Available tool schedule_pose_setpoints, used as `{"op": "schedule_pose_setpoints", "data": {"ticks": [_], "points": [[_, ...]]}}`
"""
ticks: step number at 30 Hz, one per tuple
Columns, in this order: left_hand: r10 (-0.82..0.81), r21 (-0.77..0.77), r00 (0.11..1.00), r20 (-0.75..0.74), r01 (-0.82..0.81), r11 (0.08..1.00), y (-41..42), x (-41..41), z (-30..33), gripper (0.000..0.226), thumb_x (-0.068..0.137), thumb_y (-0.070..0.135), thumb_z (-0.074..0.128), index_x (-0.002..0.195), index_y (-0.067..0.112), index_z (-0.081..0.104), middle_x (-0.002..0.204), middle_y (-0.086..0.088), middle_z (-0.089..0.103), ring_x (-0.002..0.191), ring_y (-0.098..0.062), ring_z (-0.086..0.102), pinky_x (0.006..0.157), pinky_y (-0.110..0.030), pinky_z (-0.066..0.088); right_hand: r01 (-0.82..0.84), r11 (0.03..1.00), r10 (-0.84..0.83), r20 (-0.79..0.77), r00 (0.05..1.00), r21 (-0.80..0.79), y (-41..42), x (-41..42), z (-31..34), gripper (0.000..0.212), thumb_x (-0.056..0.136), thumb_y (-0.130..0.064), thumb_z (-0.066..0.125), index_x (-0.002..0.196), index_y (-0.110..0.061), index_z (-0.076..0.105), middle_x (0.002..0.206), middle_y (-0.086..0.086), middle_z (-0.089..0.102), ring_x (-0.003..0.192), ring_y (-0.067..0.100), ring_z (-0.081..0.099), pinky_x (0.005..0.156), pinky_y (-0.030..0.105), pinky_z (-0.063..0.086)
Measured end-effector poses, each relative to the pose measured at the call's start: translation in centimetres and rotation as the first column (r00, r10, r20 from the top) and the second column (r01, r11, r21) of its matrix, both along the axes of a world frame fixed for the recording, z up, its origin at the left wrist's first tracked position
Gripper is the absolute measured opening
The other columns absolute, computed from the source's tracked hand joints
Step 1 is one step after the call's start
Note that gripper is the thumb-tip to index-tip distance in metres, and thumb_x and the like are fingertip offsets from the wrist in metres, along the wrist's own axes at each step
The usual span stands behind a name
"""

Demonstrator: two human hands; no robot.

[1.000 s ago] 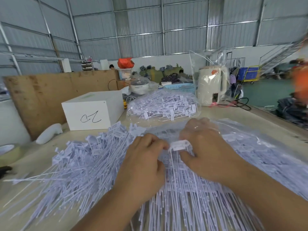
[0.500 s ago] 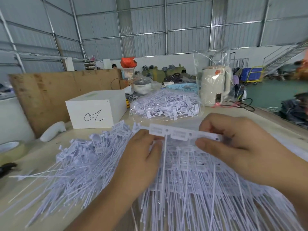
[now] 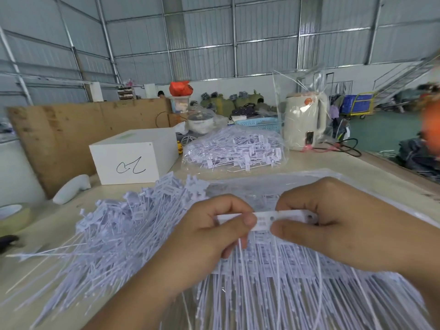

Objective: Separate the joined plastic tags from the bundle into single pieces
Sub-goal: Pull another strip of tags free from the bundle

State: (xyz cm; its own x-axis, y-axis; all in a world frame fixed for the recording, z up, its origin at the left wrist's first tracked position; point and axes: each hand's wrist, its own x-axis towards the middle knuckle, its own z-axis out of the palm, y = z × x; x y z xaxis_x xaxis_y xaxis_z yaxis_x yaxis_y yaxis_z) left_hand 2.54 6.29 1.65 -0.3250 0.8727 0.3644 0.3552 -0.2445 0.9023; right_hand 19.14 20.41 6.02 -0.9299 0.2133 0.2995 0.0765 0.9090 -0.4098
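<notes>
While both hands hover above the pale table [image 3: 307,163], the left hand [image 3: 207,236] and right hand [image 3: 333,225] pinch a white strip of joined tags [image 3: 273,217] between thumb and curled fingers, one at each end, thumbs nearly meeting at the middle. Thin tails hang down from the strip below the fingertips. Under and around the fingers lies the bundle of tags [image 3: 273,282], spread over clear plastic sheet [image 3: 262,184], with a heap of loose tags [image 3: 114,236] fanned out to the left of the left hand's knuckles. Beyond the fingers sits a clear bag of tags [image 3: 235,151]; further left of it is a white box [image 3: 135,156] with a black scribble, and a brown board [image 3: 59,136] leans behind that. Past the right hand's fingers stands a cream kettle [image 3: 302,122] inside a plastic bag, a black cable [image 3: 350,145] beside it. A roll of tape [image 3: 14,217] rests far left. Around the table is a hall with grey corrugated metal walls [image 3: 202,44], steel posts and a green floor [image 3: 381,132]
</notes>
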Motion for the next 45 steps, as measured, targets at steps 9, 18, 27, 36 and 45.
{"op": "schedule_pose_setpoints", "data": {"ticks": [9, 18, 27, 36, 45], "points": [[0.010, 0.117, 0.988, 0.157, -0.028, 0.993, 0.1, 0.5, 0.4, 0.022, 0.082, 0.032, 0.058, 0.087, 0.024, 0.078, 0.054, 0.002, 0.055, 0.044, -0.012, 0.044, 0.045, -0.020, 0.038, 0.014, 0.977, -0.043, -0.135, 0.990, -0.212, -0.5, -1.4, -1.3, 0.039, 0.089, -0.045, 0.059, 0.067, -0.013, 0.052, 0.045, -0.009, 0.036, 0.040, 0.005, 0.031, 0.043, 0.019, 0.025], [0.058, 0.242, 0.754, 0.654, -0.281, 0.929, 0.4, -0.1, 0.8, 0.028, 0.098, 0.017, 0.047, 0.090, 0.005, 0.071, 0.056, 0.000, 0.047, 0.042, -0.008, 0.038, 0.039, -0.019, 0.036, -0.027, 0.884, -0.246, -0.513, 0.822, -0.467, -2.1, -1.8, -1.3, 0.053, 0.088, -0.045, 0.063, 0.054, -0.012, 0.039, 0.048, -0.009, 0.026, 0.040, 0.007, 0.024, 0.039, 0.012, 0.024], [-0.036, 0.064, 0.966, 0.256, 0.020, 0.998, 0.0, 0.5, 0.4, 0.022, 0.086, 0.031, 0.058, 0.087, 0.018, 0.076, 0.057, -0.005, 0.055, 0.047, -0.015, 0.046, 0.043, -0.024, 0.037, -0.057, 0.937, 0.010, -0.136, 0.991, -0.343, -1.4, -1.5, -1.8, 0.047, 0.090, -0.048, 0.060, 0.057, -0.018, 0.045, 0.047, -0.008, 0.029, 0.043, 0.012, 0.027, 0.044, 0.026, 0.023], [-0.088, -0.063, 0.995, 0.037, 0.090, 0.994, 0.0, 0.6, -0.2, 0.021, 0.072, 0.048, 0.066, 0.088, 0.037, 0.072, 0.061, 0.011, 0.061, 0.046, -0.007, 0.048, 0.046, -0.018, 0.037, -0.209, 0.925, 0.208, -0.039, 0.977, -0.317, -1.1, -1.6, -1.9, 0.028, 0.092, -0.051, 0.057, 0.087, -0.030, 0.075, 0.054, 0.015, 0.043, 0.044, 0.018, 0.026, 0.045, 0.024, 0.023], [-0.020, -0.071, 1.000, 0.015, 0.021, 0.997, 0.1, 0.1, 0.1, 0.016, 0.089, 0.036, 0.062, 0.091, 0.027, 0.075, 0.056, 0.007, 0.056, 0.044, -0.008, 0.045, 0.045, -0.017, 0.036, -0.075, 0.919, 0.085, 0.008, 0.996, -0.387, 0.5, -1.6, -2.3, 0.038, 0.083, -0.049, 0.061, 0.064, -0.017, 0.054, 0.055, -0.005, 0.038, 0.054, 0.018, 0.037, 0.057, 0.036, 0.030]]}}
